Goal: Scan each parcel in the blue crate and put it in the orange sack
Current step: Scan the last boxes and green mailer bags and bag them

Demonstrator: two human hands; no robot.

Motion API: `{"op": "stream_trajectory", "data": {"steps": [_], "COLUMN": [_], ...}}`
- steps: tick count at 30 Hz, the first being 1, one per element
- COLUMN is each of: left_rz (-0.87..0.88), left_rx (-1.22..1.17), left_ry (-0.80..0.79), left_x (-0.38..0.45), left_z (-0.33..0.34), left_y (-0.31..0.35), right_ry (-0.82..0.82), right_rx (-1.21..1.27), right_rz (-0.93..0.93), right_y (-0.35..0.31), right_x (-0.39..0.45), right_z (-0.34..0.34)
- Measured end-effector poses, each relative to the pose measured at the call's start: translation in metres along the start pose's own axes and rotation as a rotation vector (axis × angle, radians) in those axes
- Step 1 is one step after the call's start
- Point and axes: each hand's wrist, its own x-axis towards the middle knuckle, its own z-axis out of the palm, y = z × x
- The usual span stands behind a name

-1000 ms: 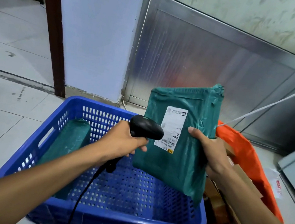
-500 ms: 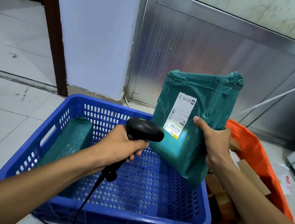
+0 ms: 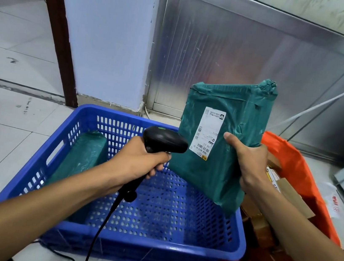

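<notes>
— Now, what held?
— Green parcel gripped upright in right hand, over blue crate; black scanner clenched in left hand, just beside label.
— Around?
— Second green parcel leaning inside crate; orange sack with cardboard boxes at right, touching crate.

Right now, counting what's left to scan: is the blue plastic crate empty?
No, one green plastic-wrapped parcel leans against the left wall of the blue plastic crate.
</notes>
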Motion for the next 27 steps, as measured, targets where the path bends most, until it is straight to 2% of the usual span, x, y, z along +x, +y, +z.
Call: {"op": "stream_trajectory", "data": {"steps": [8, 11, 15, 18, 24, 27], "left_rz": [-0.064, -0.064, -0.062, -0.060, -0.061, -0.066], "left_rx": [0.050, 0.055, 0.039, 0.036, 0.049, 0.066], "left_ry": [0.040, 0.066, 0.092, 0.096, 0.099, 0.106], "left_x": [0.004, 0.006, 0.007, 0.008, 0.011, 0.012], "left_z": [-0.004, -0.005, -0.005, -0.005, -0.007, -0.004], "left_y": [-0.005, -0.006, -0.005, -0.006, -0.008, -0.008], "right_ry": [-0.024, -0.053, -0.125, -0.237, -0.206, -0.182], "right_rx": [-0.159, -0.322, -0.666, -0.731, -0.806, -0.928], "right_rz": [-0.039, -0.165, -0.386, -0.461, -0.561, -0.644], "right_y": [0.006, 0.001, -0.007, -0.014, -0.033, -0.044], "right_x": [0.008, 0.006, 0.012, 0.013, 0.006, 0.003], "right_z": [-0.004, -0.009, -0.026, -0.044, -0.090, -0.120]}}
